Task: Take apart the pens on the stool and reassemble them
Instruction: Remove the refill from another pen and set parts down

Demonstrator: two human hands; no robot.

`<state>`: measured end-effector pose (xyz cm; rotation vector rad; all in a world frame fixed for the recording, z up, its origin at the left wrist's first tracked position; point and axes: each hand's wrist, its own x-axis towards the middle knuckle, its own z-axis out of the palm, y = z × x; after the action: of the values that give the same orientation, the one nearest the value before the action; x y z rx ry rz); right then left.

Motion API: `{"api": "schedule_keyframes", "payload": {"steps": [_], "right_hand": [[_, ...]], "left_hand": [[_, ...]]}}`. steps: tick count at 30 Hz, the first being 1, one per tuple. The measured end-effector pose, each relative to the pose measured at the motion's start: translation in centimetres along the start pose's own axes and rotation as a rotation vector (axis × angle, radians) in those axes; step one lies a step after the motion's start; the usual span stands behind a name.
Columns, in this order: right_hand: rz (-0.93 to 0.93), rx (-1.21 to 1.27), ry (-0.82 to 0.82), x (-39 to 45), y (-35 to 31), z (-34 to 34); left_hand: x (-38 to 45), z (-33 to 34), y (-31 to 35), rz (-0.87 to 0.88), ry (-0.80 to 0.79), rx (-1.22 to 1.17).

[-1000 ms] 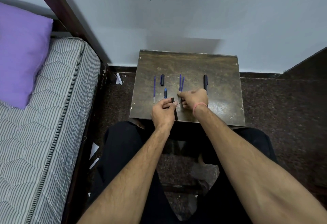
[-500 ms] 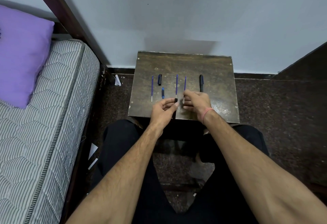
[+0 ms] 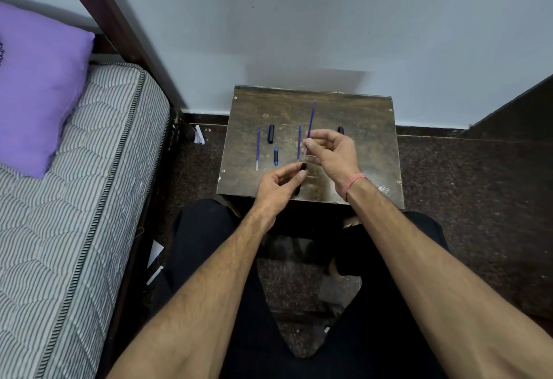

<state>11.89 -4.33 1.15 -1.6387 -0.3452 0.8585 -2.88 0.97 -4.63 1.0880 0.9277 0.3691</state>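
Blue thin plastic refill pinched in right hand; dark pen barrel, seemingly, gripped in left hand. Mid-reassembly over the worn wooden stool. Next: aligning refill tip with barrel mouth, sliding in.

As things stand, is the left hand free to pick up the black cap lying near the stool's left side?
Probably not yet: the left hand already pinches a black pen piece. The path to the black cap looks unobstructed.
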Motion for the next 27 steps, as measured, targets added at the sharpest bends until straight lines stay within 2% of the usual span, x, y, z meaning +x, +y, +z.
{"api": "schedule_keyframes", "payload": {"steps": [15,27], "right_hand": [[-0.019,-0.062,-0.024,-0.9,0.7,-0.8],[-0.041,-0.238,-0.046,-1.6,1.3,-1.0]], "left_hand": [[0.1,0.1,-0.6,0.056,-0.001,-0.011],[-0.1,0.0,-0.6,0.078,-0.028,-0.03]]}}
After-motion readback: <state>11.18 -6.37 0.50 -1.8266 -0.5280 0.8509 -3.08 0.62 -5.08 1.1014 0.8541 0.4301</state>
